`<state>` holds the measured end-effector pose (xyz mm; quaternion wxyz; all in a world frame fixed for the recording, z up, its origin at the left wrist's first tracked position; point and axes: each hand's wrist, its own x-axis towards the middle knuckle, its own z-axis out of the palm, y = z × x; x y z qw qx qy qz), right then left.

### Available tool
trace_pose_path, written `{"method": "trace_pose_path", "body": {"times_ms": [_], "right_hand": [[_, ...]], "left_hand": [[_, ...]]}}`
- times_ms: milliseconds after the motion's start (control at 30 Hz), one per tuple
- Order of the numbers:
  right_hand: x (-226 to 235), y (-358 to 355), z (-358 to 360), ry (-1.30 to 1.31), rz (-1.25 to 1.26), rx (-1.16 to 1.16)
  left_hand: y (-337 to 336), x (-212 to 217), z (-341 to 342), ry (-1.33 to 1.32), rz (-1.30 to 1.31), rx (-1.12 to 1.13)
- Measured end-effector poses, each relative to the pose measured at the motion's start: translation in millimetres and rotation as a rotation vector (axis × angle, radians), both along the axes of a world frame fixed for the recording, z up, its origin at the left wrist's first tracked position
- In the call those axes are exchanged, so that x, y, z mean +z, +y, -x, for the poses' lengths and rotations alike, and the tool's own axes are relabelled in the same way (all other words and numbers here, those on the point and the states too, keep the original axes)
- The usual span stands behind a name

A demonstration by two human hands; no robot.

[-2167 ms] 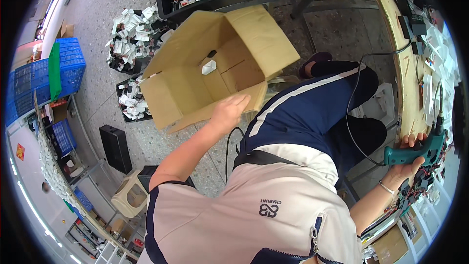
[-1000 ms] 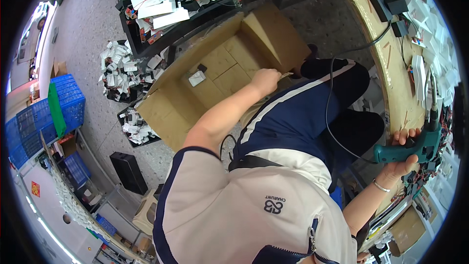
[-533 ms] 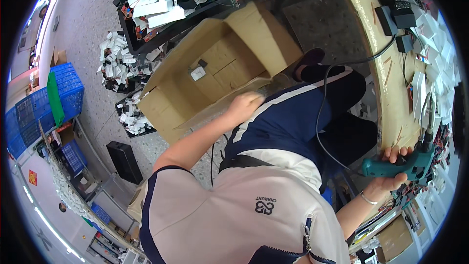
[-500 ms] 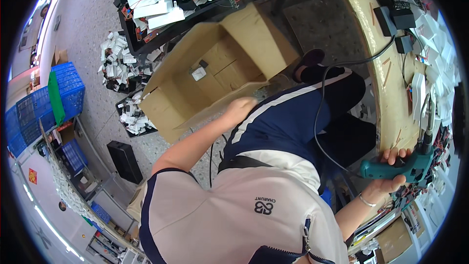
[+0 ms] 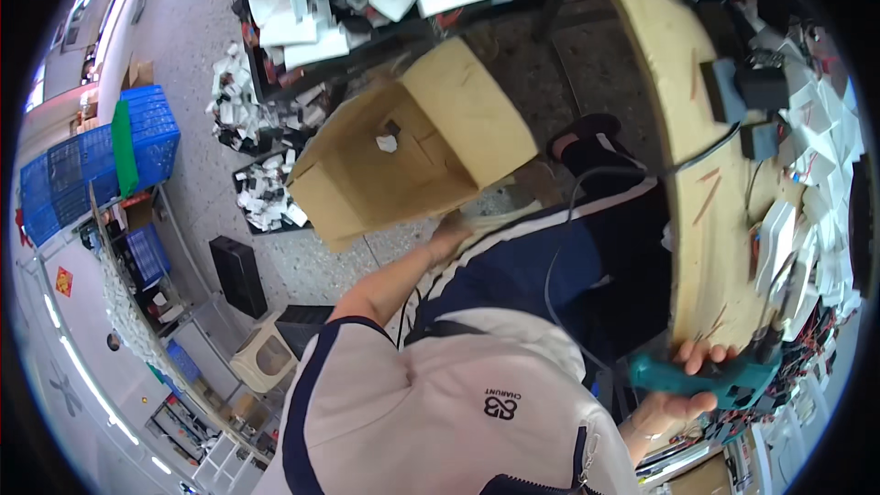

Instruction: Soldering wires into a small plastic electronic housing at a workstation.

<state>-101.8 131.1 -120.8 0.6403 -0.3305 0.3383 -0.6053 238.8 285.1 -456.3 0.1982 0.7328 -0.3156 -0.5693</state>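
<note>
My right hand [image 5: 683, 385] is closed around the handle of a teal corded power drill [image 5: 706, 379], at the edge of the wooden workbench [image 5: 706, 247]. The drill's metal front end points up the bench toward white plastic casings [image 5: 775, 236]. Beside my thigh, my left hand [image 5: 449, 236] hangs near the lower corner of an open cardboard box [image 5: 490, 128]. Its fingers are blurred and partly hidden, so what they hold, if anything, does not show. A small white piece [image 5: 387, 143] and a dark one lie inside the box.
Piled white casings with red wires fill a black tray [image 5: 367, 60] beyond the box. More small parts heap in bins [image 5: 266, 197] on the floor. Black blocks [image 5: 724, 90] sit on the bench, and a black cord [image 5: 706, 154] crosses my legs. Blue crates [image 5: 69, 174] stand far left.
The whole view has shifted. The drill, still in my right hand, appears lower and further left. My left hand sits slightly lower in the picture, and the box's near flap no longer shows clearly.
</note>
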Motion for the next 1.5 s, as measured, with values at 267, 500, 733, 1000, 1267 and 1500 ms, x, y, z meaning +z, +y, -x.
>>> {"method": "trace_pose_path", "body": {"times_ms": [267, 500, 733, 1000, 1267, 1500], "right_hand": [[0.4, -10.8, -7.2, 0.230, 0.083, 0.026], [5.4, -2.1, -13.1, 0.228, -0.020, -0.048], [16.6, 6.8, -15.3, 0.148, -0.041, 0.034], [-6.6, 0.5, -13.9, 0.251, 0.148, -0.017], [-4.4, 1.9, -10.6, 0.292, 0.209, 0.021], [-3.4, -0.7, -15.6, 0.306, 0.224, 0.036]], "left_hand": [[-19.9, 41.6, -19.5, 0.371, -0.238, 0.054], [-38.7, 90.2, 7.1, 0.462, -0.413, 0.245], [39.8, -37.4, 25.3, 0.035, -0.218, -0.005], [31.9, 13.0, 5.7, 0.069, -0.250, -0.132], [4.8, 117.6, -29.8, -1.009, 0.490, -0.461], [-55.5, 76.1, -113.6, -1.015, -0.042, -0.294]]}}
